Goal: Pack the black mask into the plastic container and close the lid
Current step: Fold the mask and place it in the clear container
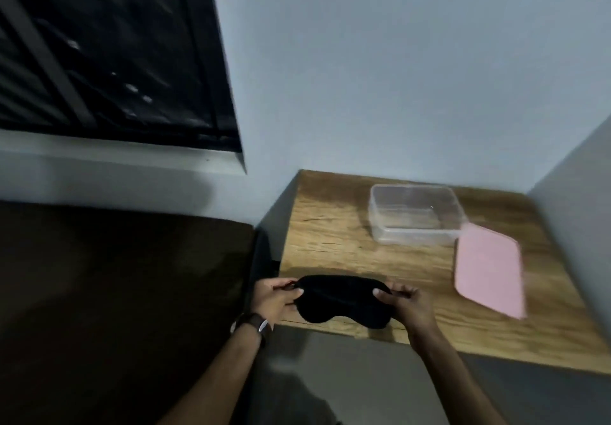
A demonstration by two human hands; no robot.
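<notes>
A black eye mask (344, 300) is stretched flat between my two hands, over the near left edge of the wooden table (330, 239). My left hand (276, 299) pinches its left end and my right hand (405, 305) pinches its right end. The clear plastic container (416, 214) stands open and empty at the back of the table, apart from my hands. Its pink lid (489, 272) lies flat on the table just to the right of the container, in front of it.
A dark brown surface (115, 292) lies to the left of the table, with a narrow gap between them. A dark window (109, 50) is set in the wall above it. A grey wall (575, 226) closes off the table's right side.
</notes>
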